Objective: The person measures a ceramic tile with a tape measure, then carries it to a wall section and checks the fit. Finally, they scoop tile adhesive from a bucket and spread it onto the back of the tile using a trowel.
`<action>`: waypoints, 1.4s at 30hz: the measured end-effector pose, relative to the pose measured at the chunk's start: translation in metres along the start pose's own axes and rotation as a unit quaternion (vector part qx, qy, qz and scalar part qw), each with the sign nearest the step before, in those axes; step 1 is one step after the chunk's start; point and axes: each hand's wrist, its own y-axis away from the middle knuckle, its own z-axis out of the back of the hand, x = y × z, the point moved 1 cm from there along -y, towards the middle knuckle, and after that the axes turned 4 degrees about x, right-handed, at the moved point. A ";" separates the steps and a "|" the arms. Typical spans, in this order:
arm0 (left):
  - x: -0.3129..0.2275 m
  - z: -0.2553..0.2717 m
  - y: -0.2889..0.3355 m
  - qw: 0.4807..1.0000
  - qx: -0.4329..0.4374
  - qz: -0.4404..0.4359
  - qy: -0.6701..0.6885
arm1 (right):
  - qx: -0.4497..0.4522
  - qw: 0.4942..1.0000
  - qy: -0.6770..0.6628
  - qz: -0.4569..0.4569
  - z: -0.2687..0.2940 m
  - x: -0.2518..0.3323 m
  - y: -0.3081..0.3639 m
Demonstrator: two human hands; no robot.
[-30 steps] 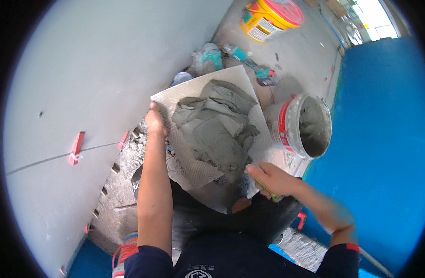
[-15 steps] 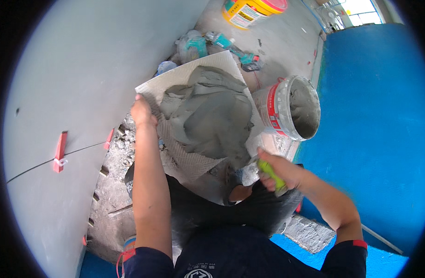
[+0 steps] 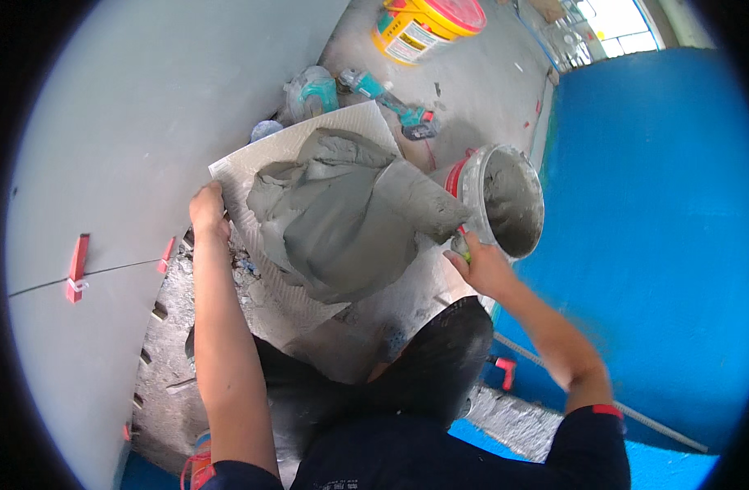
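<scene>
A pale tile [image 3: 237, 170] with a ribbed back is held tilted before me, bearing a thick heap of grey mortar [image 3: 334, 224]. My left hand [image 3: 209, 210] is closed round the tile's left edge. In my right hand [image 3: 485, 265] is a trowel [image 3: 462, 243] with a green handle, gripped at the tile's right side. Its blade lies against the heap's right part and is hidden under mortar. Just beyond that hand leans a white and red bucket [image 3: 474, 192], its inside coated with grey mortar.
A grey tiled wall [image 3: 146, 122] rises at left, with red wedges [image 3: 78, 268] at a joint. Beyond the tile lie a teal power tool [image 3: 395, 106] and a teal-and-grey object [image 3: 312, 94]. A yellow bucket [image 3: 407, 41] stands farther off. At right is a blue-coated surface [image 3: 636, 204].
The trowel has moved from below the tile's lower right corner up onto the right side of the mortar heap. My left hand still holds the tile; the whole view has shifted slightly.
</scene>
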 end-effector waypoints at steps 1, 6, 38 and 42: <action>-0.012 -0.016 0.026 1.000 0.017 0.016 -0.018 | -0.029 0.996 -0.077 -0.017 -0.016 -0.015 0.001; -0.041 0.003 0.050 0.970 0.073 -0.063 -0.223 | 0.056 0.906 -0.378 -0.183 -0.049 -0.019 -0.035; -0.112 -0.060 0.354 0.885 0.093 -0.386 -0.243 | 0.204 0.869 -0.451 0.017 0.067 -0.035 -0.148; -0.086 0.007 0.277 0.921 0.087 -0.242 -0.294 | 0.358 0.850 -0.384 -0.027 0.089 -0.051 -0.124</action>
